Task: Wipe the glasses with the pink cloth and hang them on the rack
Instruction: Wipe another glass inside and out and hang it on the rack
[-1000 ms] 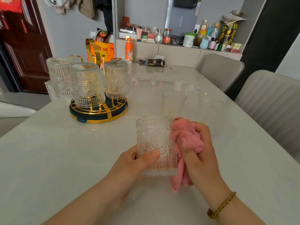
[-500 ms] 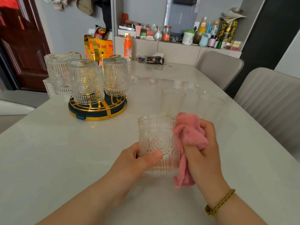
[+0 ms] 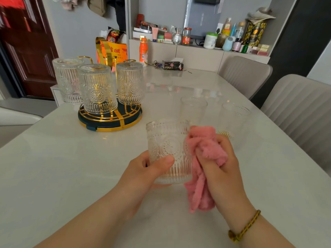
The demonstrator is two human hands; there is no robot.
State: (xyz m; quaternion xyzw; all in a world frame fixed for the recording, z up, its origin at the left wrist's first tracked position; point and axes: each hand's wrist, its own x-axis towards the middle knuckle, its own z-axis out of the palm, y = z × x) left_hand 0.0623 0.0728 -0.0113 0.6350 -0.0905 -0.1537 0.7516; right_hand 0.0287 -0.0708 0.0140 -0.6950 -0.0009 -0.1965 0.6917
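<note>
**Entry: wiping glass four, outer wall**

Obs.: The left hand [image 3: 150, 169] grips the embossed glass [image 3: 168, 145] low on its wall, thumb across the front and fingers curled behind. The glass is upright, in front of the person and over the near part of the table [image 3: 53, 167]. I cannot tell whether its base touches the table. The right hand [image 3: 218, 169] is closed round a bunched pink cloth [image 3: 206, 145] and presses it against the glass's right side, with a tail of cloth hanging below the fist. Three glasses [image 3: 96, 88] hang upside down on the gold-and-dark rack [image 3: 109, 120]. Two more [image 3: 193, 108] stand upright further back on the table, probably unwiped.

Method note (judgement): The deep ribbing will hold smears, so rub along the grooves and turn the glass with the left hand so that the cloth reaches the whole circumference. The spot under the left thumb also needs a pass, which calls for a re-grip. The inside and rim look untouched, so push cloth into the mouth before hanging. Keep the grip firm, as the wall may be slippery.

Change vs. one second ago: The glass sits slightly higher in view. The left thumb holds the same low grip. The cloth bunch stays on the right side, shifted little. The count on the rack and the two waiting glasses are unchanged.
</note>
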